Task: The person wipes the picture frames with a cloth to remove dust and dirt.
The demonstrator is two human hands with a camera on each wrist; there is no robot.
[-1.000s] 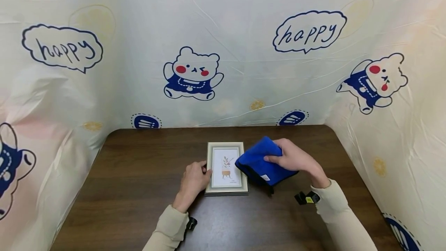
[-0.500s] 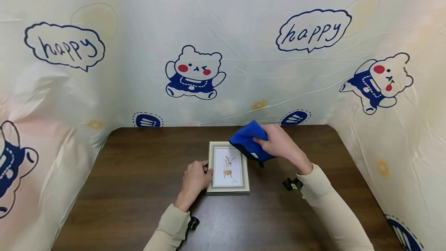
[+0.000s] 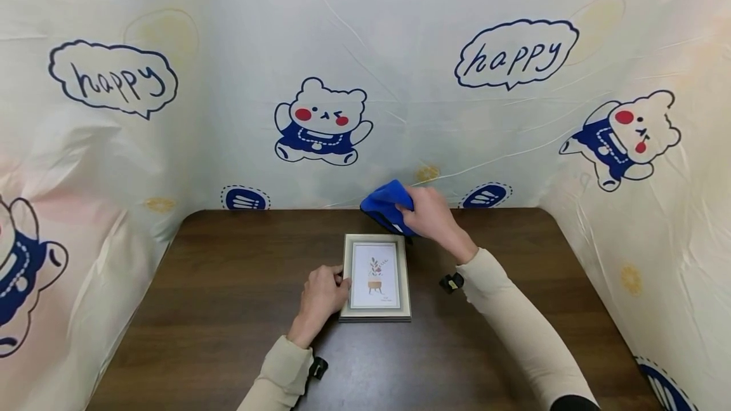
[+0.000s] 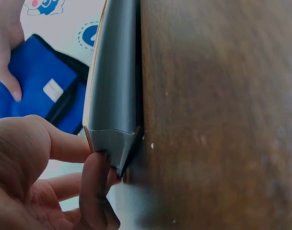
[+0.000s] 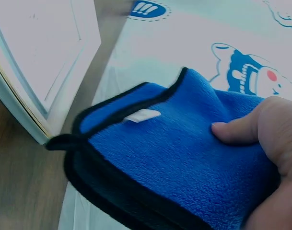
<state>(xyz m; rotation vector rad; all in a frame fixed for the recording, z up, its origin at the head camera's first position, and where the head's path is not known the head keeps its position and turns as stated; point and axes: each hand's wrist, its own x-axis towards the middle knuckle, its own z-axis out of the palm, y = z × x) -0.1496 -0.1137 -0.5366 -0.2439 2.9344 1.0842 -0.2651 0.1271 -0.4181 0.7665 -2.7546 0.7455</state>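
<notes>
A cream picture frame (image 3: 376, 278) with a potted-plant print lies flat on the table, face up. At its left edge my left hand (image 3: 320, 299) grips the side; the left wrist view shows thumb and fingers (image 4: 95, 182) pinching the grey frame edge (image 4: 114, 86). Beyond the frame's top edge, my right hand (image 3: 432, 215) holds a folded blue cloth (image 3: 388, 205) with black trim. Up close in the right wrist view, the thumb (image 5: 237, 130) presses on the plush blue cloth (image 5: 169, 148), which has a small white tag. The fingers under it are hidden.
The dark brown wooden table (image 3: 240, 284) reaches back to a pale printed curtain (image 3: 228, 113) with bears and "happy" bubbles. Curtain also lines both sides. Each wrist carries a small black device (image 3: 451, 282).
My right hand has carried the blue cloth up and left, from the frame's right side to beyond its top edge. The left hand and frame stay put.
</notes>
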